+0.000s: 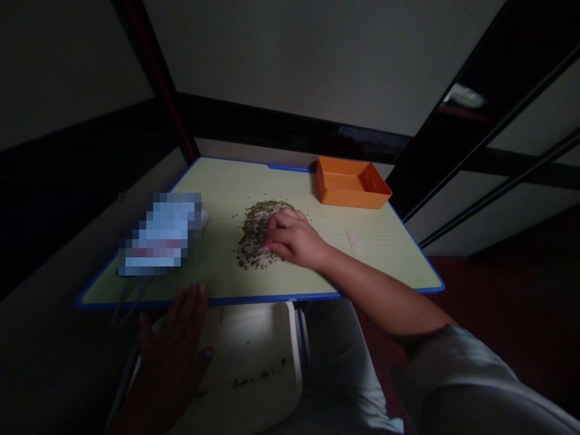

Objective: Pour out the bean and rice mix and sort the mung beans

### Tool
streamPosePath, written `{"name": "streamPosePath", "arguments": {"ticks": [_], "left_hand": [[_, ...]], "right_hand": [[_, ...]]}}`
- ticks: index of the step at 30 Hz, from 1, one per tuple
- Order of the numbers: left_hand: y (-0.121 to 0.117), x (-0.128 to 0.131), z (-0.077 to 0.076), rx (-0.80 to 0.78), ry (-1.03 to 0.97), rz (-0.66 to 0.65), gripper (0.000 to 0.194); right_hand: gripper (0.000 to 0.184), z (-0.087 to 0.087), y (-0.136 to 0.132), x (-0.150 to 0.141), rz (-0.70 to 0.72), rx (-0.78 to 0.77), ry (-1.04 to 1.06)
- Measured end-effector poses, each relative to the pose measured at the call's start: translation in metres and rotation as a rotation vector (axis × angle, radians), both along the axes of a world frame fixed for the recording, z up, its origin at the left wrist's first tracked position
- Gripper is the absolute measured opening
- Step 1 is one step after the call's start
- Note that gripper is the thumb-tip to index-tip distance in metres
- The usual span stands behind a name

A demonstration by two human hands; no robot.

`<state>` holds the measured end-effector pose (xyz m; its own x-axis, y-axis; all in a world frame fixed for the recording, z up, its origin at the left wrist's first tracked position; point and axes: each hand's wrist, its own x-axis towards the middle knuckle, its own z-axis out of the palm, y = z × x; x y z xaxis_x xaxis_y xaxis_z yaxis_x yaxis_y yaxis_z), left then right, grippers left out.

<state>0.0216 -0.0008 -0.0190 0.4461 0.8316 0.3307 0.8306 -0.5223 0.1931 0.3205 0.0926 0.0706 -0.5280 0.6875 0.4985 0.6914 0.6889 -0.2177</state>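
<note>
A spread pile of small green beans [251, 232] mixed with pale, rice-like grains lies in the middle of a small table [217, 193]. My right hand [294, 238] rests at the pile's right side, its fingers curled and pinched down into the beans. Whatever those fingertips hold is hidden. Below the table's front edge, my left hand [170, 344] is dim but shows its fingers stretched out and apart. It hovers over or lies on the left part of a white tray [254, 338] on my lap, where a few dark beans are scattered.
An orange open box [348, 196] stands at the table's back right, with a few specks inside. Nearer me, a small patch of pale grains [354, 240] lies apart. A pixelated device [158, 235] with a cable sits at the left. Walls border the far side.
</note>
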Motion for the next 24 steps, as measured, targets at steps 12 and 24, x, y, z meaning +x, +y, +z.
{"name": "streamPosePath", "arguments": {"ticks": [12, 24], "left_hand": [[-0.001, -0.004, 0.000, 0.005, 0.003, -0.006, 0.067], [0.002, -0.002, -0.002, 0.008, 0.000, -0.009, 0.068]], "right_hand": [[0.034, 0.008, -0.009, 0.013, 0.121, -0.056, -0.001], [0.025, 0.023, -0.013, 0.026, 0.101, -0.125, 0.050]]}}
